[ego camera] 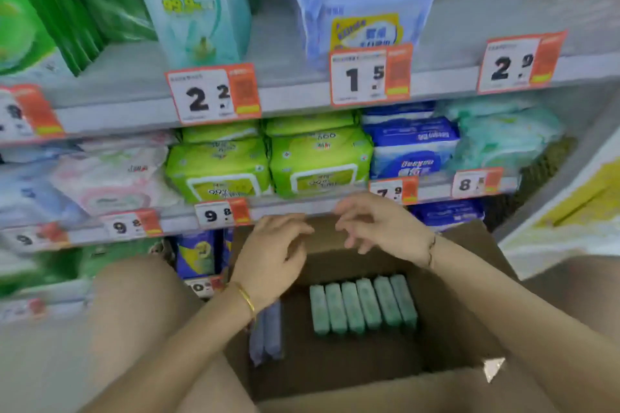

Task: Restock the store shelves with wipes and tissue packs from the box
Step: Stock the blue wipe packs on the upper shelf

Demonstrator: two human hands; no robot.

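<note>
An open cardboard box (pixel 469 318) stands on the floor before the shelves. Inside it several green packs (pixel 364 303) stand on edge in a row, and two bluish packs (pixel 266 334) lean against its left wall. My left hand (pixel 271 251) and my right hand (pixel 379 225) hover above the box's far side, just below the middle shelf edge. Both hold nothing, with fingers loosely curled. The middle shelf carries two bright green wipes packs (pixel 268 163), blue and white packs (pixel 411 147) and pale green packs (pixel 503 134).
The upper shelf (pixel 302 87) holds a tall pale green pack (pixel 198 3), dark green packs (pixel 67 0) and light blue tissue packs (pixel 359 10). Orange price tags hang along the shelf edges. My knees flank the box. A white and yellow panel (pixel 570 204) stands at the right.
</note>
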